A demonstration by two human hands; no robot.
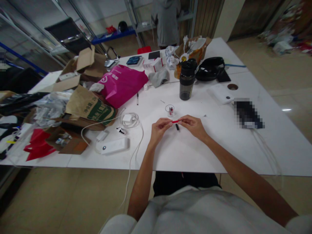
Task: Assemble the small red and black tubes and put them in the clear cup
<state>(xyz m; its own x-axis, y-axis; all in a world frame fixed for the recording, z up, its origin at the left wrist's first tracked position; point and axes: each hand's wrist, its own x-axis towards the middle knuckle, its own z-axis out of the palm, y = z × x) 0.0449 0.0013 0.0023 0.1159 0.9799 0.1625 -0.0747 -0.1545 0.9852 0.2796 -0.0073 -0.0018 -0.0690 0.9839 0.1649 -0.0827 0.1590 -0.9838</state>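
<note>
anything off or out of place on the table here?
Nothing spilled or broken. Both hands, left hand and right hand, hold a small red piece between them; a small black piece lies loose just beneath. The table's left side is piled with a torn cardboard box, paper bag and pink bag.

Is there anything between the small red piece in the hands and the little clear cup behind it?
Nothing visible. The red piece is pinched between the left hand and right hand; bare white table separates it from the clear cup.
</note>
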